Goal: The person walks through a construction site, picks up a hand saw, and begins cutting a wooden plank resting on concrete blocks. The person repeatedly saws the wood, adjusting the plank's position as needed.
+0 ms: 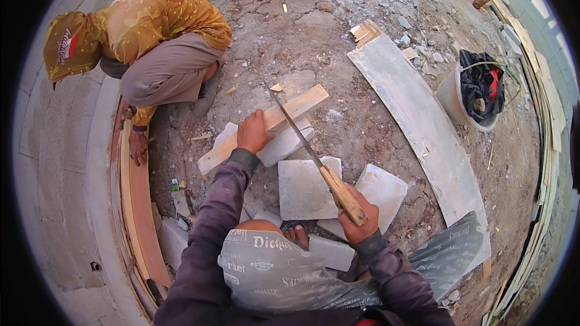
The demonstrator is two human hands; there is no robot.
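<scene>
My right hand (359, 214) is wrapped round the wooden handle of a handsaw (302, 137), its thin blade seen nearly edge-on. The blade slants up and left across a short wooden board (299, 105); whether its teeth are in the wood I cannot tell. Left of the blade, my left hand (252, 131) presses down on that board with its fingers curled over it. Broken pale concrete blocks (290, 142) lie beneath the board. A small wood chip (277, 88) sits by the blade's far end.
At left a crouching co-worker (163, 24) handles a long plank (140, 205) along a concrete edge. A long grey-faced board (417, 115) lies on the right, near a bucket (453, 99) with a black bag in it. Square slabs (308, 190) lie close to my feet.
</scene>
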